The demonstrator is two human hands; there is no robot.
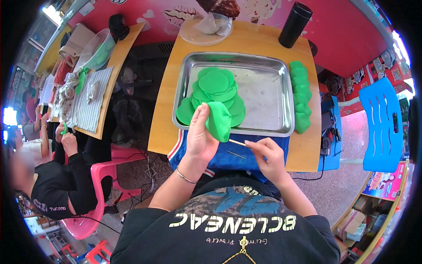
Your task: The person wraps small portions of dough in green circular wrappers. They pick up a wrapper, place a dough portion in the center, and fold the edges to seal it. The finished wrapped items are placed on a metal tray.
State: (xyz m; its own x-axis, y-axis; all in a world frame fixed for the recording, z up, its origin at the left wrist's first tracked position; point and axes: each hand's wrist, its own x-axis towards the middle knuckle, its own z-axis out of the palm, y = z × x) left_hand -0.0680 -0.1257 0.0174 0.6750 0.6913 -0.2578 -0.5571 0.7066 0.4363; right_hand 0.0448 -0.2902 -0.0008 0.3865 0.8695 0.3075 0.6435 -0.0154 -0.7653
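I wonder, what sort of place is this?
Probably a small shop used as a handwork room: there is a metal tray with green discs, a pink wall with dessert-like pictures, and another person seated at a second table.

That tray (263, 94) is shiny metal, the desk (163, 110) smooth and wood-look; from here the green discs (214, 82) seem smooth and matt, the thin stick (237, 143) wooden, the blue chair (381, 136) plastic.
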